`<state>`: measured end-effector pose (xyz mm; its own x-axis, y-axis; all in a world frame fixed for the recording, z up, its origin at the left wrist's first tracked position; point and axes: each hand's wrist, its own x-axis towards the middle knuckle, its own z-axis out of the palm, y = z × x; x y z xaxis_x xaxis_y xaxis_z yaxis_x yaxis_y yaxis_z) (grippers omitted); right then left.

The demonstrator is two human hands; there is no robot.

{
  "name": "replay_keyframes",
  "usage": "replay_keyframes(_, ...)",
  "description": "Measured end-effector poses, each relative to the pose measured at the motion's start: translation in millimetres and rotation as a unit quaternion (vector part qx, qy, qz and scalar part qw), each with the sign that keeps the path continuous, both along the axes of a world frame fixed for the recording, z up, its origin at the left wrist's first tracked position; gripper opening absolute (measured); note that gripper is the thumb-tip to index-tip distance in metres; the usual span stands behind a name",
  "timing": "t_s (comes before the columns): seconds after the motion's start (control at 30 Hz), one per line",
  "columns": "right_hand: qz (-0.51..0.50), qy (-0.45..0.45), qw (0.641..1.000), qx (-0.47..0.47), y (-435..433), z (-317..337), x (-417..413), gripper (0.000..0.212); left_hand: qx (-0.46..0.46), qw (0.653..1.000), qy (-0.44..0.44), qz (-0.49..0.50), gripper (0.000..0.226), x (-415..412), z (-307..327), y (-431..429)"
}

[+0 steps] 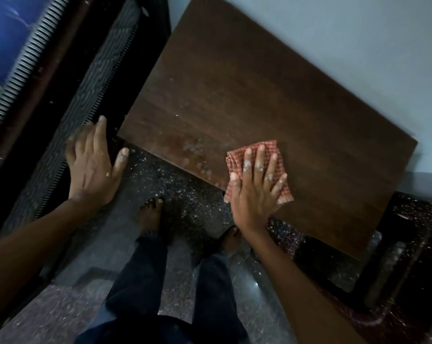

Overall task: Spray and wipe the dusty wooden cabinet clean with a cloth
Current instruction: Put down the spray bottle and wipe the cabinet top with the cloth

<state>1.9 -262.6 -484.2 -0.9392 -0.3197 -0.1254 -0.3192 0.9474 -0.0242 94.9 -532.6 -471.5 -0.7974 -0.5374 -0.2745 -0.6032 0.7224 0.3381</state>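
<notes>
The dark wooden cabinet top (247,95) fills the middle of the view, with pale dust patches (195,155) along its near edge. A folded red checked cloth (237,160) lies on that edge. My right hand (254,187) presses flat on the cloth, fingers spread and dusty. My left hand (91,160) hovers beside the cabinet's left corner, fingers apart and holding nothing. No spray bottle is in view.
A bed (19,58) with a dark frame and a patterned mattress side stands close on the left. A pale wall (358,40) backs the cabinet. My bare feet (150,214) stand on the speckled floor strewn with dust. Dark objects (403,264) sit at right.
</notes>
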Motion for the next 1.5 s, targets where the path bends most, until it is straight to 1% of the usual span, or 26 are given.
replay_keyframes(0.13, 0.089, -0.009, 0.996, -0.015, -31.6, 1.1, 6.3, 0.057, 0.027, 0.999, -0.016, 0.007, 0.072, 8.4, 3.2, 4.6)
replay_keyframes(0.2, 0.162, -0.007, 0.987, -0.013, -19.3, 1.5, 15.8, 0.057, 0.032, 0.999, -0.019, 0.007, 0.073, 10.1, 5.6, 6.5)
replay_keyframes(0.27, 0.223, 0.002, 0.975, 0.007, 12.4, -2.1, 21.9, 0.06, 0.033, 0.999, -0.02, -0.004, 0.074, 10.2, 6.5, 8.4)
replay_keyframes(0.33, 0.233, 0.025, 0.972, 0.029, 52.1, -7.0, 20.3, 0.065, 0.031, 0.999, -0.018, -0.014, 0.074, 8.4, 6.1, 8.6)
replay_keyframes(0.43, 0.223, 0.017, 0.973, 0.056, 102.6, -5.0, 11.2, 0.068, 0.025, 0.999, -0.017, -0.022, 0.072, 3.0, 3.2, 8.5)
replay_keyframes(0.53, 0.253, 0.009, 0.964, 0.074, 115.6, 0.0, 4.4, 0.069, 0.024, 1.0, -0.009, -0.009, 0.066, 0.6, 0.5, 11.5)
replay_keyframes(0.6, 0.266, 0.012, 0.961, 0.073, 108.0, -0.4, -0.5, 0.07, 0.022, 1.0, 0.008, 0.007, 0.061, -1.0, 0.9, 13.3)
replay_keyframes(0.7, 0.323, 0.023, 0.945, 0.053, 78.9, -2.6, -9.4, 0.07, 0.012, 0.999, 0.032, 0.018, 0.052, -1.3, 0.3, 12.0)
replay_keyframes(0.8, 0.371, 0.025, 0.928, 0.021, 18.1, -3.8, -14.9, 0.065, -0.002, 0.999, 0.044, 0.019, 0.048, -0.8, 1.0, 9.1)
replay_keyframes(0.9, 0.377, 0.007, 0.926, -0.015, -51.5, -2.8, -11.0, 0.062, -0.007, 0.998, 0.062, 0.021, 0.047, -2.6, 3.6, 6.2)
replay_keyframes(0.97, 0.373, -0.002, 0.928, -0.026, -75.4, -2.1, -7.8, 0.061, -0.012, 0.998, 0.065, 0.022, 0.048, -4.3, 4.1, 4.0)
replay_keyframes(1.07, 0.395, 0.011, 0.918, -0.031, -58.1, -5.5, -9.7, 0.059, -0.006, 0.997, 0.065, 0.052, 0.048, -6.8, 4.4, 2.8)
replay_keyframes(1.17, 0.426, 0.043, 0.904, -0.021, 7.8, -3.9, -18.2, 0.061, 0.016, 0.994, 0.077, 0.079, 0.048, -12.2, 6.2, 5.6)
replay_keyframes(1.23, 0.455, 0.025, 0.89, 0.015, 57.3, 0.2, -23.2, 0.068, 0.048, 0.988, 0.079, 0.127, 0.048, -15.5, 7.8, 8.3)
replay_keyframes(1.3, 0.471, 0.01, 0.88, 0.051, 82.2, 5.4, -28.3, 0.066, 0.076, 0.979, 0.082, 0.17, 0.049, -16.8, 10.0, 11.1)
replay_keyframes(1.4, 0.483, -0.011, 0.874, 0.059, 61.6, 6.7, -31.0, 0.063, 0.114, 0.967, 0.1, 0.205, 0.053, -18.6, 12.9, 14.3)
replay_keyframes(1.5, 0.486, -0.002, 0.874, 0.025, -11.0, 5.6, -29.1, 0.058, 0.167, 0.948, 0.116, 0.244, 0.055, -18.7, 10.4, 10.3)
